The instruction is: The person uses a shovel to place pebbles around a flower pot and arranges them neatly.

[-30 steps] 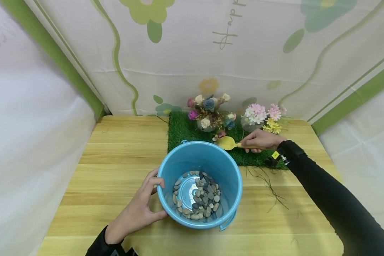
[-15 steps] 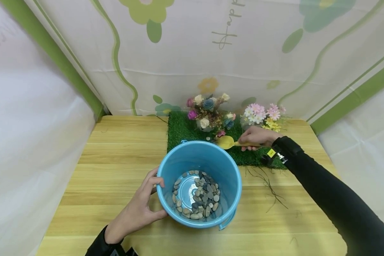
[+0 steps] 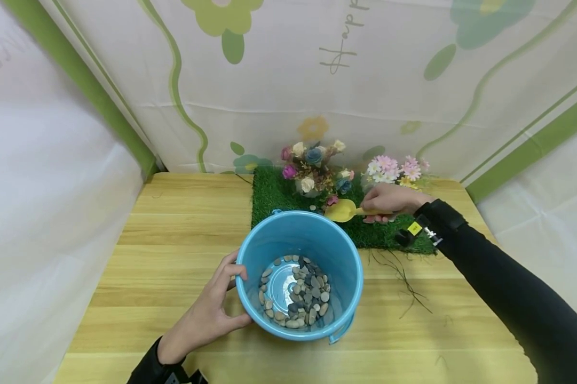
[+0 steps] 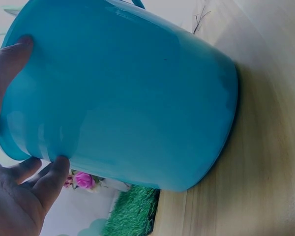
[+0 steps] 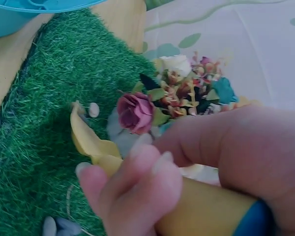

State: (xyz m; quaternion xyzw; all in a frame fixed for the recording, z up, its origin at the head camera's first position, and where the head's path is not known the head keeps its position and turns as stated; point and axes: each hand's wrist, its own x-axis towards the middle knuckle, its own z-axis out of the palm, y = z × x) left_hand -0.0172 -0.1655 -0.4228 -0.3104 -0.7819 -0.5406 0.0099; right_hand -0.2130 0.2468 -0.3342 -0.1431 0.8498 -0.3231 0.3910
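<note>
My right fingers (image 5: 166,184) are gripping a yellow trowel (image 3: 340,211), left fingers (image 4: 53,183) a blue bucket (image 3: 300,232) (careless scraping could scatter pebbles (image 5: 93,109)).

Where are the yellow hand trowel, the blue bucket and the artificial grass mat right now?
Yellow hand trowel (image 3: 340,210): head view, on its scoop blade.
Blue bucket (image 4: 120,98): left wrist view, on its outer wall.
Artificial grass mat (image 5: 51,93): right wrist view, on bare turf.
</note>
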